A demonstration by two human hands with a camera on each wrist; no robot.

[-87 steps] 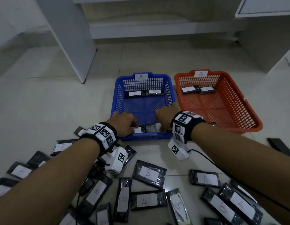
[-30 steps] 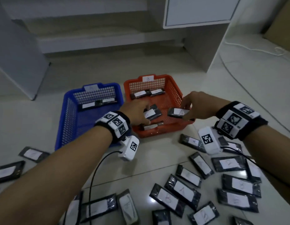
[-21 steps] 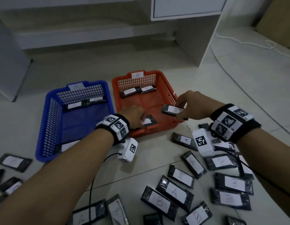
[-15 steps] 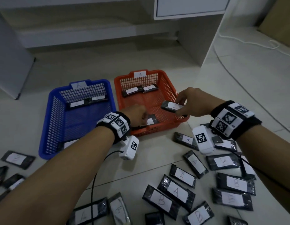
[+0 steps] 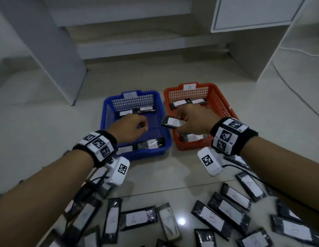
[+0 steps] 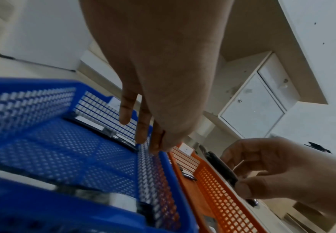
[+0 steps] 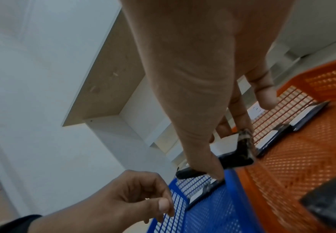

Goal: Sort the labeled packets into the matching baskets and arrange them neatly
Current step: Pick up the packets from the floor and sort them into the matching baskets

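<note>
My right hand (image 5: 190,122) pinches a black packet labelled A (image 5: 172,123) by its end and holds it in the air over the seam between the two baskets. The right wrist view shows that packet (image 7: 240,155) between thumb and fingers. My left hand (image 5: 132,128) hovers over the blue basket marked A (image 5: 146,154) with its fingers loosely curled and nothing in them. The blue basket holds packets at its far end (image 5: 137,111) and near end (image 5: 151,143). The orange basket marked B (image 5: 224,107) holds packets at its far end (image 5: 187,102) and near end (image 5: 192,137).
Several loose labelled packets (image 5: 212,218) lie scattered on the tiled floor in front of the baskets, left to right. A white furniture panel (image 5: 62,68) stands behind on the left and a cabinet (image 5: 253,50) on the right. A cable (image 5: 289,82) runs along the floor at far right.
My left hand let go of a packet in the orange basket and moved left over the blue one. My right hand carried the A packet left, from the orange basket's right rim to the seam.
</note>
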